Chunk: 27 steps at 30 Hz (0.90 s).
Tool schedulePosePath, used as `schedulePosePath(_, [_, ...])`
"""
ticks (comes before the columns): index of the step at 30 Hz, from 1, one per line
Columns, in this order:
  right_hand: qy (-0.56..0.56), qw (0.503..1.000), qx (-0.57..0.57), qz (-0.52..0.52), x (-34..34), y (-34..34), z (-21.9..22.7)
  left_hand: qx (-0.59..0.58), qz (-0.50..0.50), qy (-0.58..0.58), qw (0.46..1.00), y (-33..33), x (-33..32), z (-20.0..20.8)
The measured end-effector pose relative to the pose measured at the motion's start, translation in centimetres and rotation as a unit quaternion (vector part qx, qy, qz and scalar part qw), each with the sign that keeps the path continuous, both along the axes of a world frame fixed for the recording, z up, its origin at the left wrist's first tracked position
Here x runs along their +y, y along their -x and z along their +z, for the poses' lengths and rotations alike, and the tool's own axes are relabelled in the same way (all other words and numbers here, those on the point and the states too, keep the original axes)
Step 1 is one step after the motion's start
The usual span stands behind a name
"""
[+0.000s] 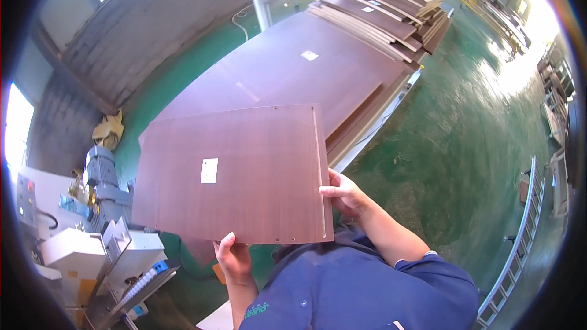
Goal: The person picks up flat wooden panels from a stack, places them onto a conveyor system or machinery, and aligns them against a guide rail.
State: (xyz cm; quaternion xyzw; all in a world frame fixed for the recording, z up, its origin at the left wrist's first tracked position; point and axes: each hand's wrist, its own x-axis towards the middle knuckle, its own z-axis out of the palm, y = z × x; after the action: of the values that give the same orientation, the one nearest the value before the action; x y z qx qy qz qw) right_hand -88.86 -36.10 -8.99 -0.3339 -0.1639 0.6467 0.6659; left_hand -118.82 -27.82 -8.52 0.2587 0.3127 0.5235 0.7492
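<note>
I hold a dark brown wood-grain panel flat in front of me, with a small white label near its middle and a groove along its right edge. My left hand grips the panel's near edge from below. My right hand clasps its right edge, thumb on top. Beneath and beyond it lies a long stack of similar brown panels.
More brown boards are piled unevenly at the far end of the stack. A grey machine with a motor and control box stands at my left. Green floor spreads to the right, with a metal roller rail at the right edge.
</note>
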Motion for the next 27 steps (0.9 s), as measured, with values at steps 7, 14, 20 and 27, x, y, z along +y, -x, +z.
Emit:
schedulePosePath(7, [-0.041,0.988,0.001,-0.150,-7.4,-15.0,1.5,-0.003,-0.151,-0.009,0.989,-17.3,0.9,0.9])
schedulePosePath(14, [-0.042,0.965,0.000,-0.258,-10.7,-22.0,1.5,-0.003,-0.287,-0.017,0.958,-30.3,4.6,1.5])
schedulePosePath(20, [-0.086,0.935,-0.040,-0.341,-10.1,-30.1,1.6,-0.044,-0.361,-0.032,0.931,-43.7,8.3,3.3])
schedulePosePath(27, [-0.136,0.903,-0.069,-0.402,-7.1,-44.6,5.6,-0.056,-0.475,-0.096,0.873,-61.9,14.1,6.6])
